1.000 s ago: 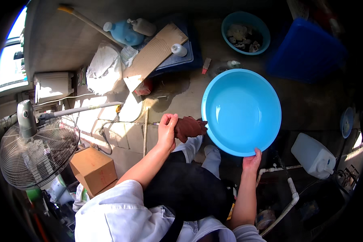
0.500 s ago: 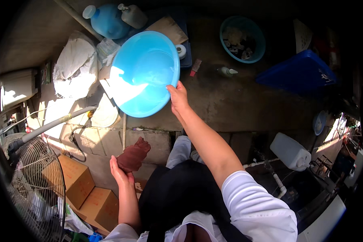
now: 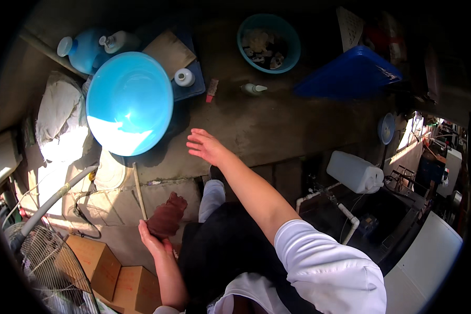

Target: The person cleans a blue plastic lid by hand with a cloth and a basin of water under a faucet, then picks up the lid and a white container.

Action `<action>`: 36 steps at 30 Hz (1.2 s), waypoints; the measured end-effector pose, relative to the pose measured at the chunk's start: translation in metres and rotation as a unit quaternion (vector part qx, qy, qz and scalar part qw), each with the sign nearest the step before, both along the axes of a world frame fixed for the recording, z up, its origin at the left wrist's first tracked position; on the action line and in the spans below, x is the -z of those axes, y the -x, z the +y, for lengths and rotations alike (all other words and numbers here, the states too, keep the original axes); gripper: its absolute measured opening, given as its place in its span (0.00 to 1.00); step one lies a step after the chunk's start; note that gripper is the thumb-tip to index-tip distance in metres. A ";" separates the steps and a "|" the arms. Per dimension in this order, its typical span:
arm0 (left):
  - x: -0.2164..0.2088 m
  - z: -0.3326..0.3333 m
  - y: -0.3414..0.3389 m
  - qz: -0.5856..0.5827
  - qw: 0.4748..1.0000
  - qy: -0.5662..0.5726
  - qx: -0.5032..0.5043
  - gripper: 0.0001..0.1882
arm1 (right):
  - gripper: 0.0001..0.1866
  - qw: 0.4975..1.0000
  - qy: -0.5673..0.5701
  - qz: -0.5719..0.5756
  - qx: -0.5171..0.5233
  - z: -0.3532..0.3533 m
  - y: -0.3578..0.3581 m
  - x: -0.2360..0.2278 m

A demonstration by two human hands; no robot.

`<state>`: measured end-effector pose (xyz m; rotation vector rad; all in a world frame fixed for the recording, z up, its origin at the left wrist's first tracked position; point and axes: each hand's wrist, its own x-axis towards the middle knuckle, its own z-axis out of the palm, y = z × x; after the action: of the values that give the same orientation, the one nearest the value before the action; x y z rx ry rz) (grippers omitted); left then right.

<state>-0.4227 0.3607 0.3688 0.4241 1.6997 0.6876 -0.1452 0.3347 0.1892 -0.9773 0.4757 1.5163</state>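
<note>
A bunched dark-red cloth (image 3: 167, 215) rests in my left hand (image 3: 156, 243), its fingers and thumb closed about the lower end. My right hand (image 3: 206, 146) reaches forward with its fingers apart and nothing in them. Just left of that hand, and not touching it, is a large light-blue plastic basin (image 3: 133, 94). Sunlight falls across the basin's near side. How the basin is supported underneath is hidden.
Behind the basin are a blue jug (image 3: 86, 52), a pump bottle (image 3: 119, 42) and a white bottle (image 3: 184, 77). Farther right stand a teal basin (image 3: 293, 39) of cloths and a dark-blue bin (image 3: 350, 76). A fan (image 3: 49, 256) and cardboard boxes (image 3: 91, 261) stand near left.
My right hand has let go of the light-blue basin and drawn back from it, fingers opened. The view has shifted to the right. The cloth is still in my left hand.
</note>
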 end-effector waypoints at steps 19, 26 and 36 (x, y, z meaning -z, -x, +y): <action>-0.044 -0.216 -0.401 -0.108 0.874 -0.102 0.462 0.13 | 0.17 0.927 0.198 -0.141 0.284 -0.443 -0.144 -0.126; -0.062 -0.369 -0.547 -0.113 0.746 -0.136 0.642 0.10 | 0.44 0.879 -0.172 -0.024 0.443 -0.475 -0.245 -0.206; -0.050 -0.386 -0.706 -0.077 0.156 -0.460 0.871 0.22 | 0.30 0.753 -0.103 -0.084 0.644 -0.609 -0.331 -0.191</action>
<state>0.2835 -0.0248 0.4185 2.3951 -0.5931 -0.3064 0.1853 -0.2745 0.3799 -0.3657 0.6318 0.1917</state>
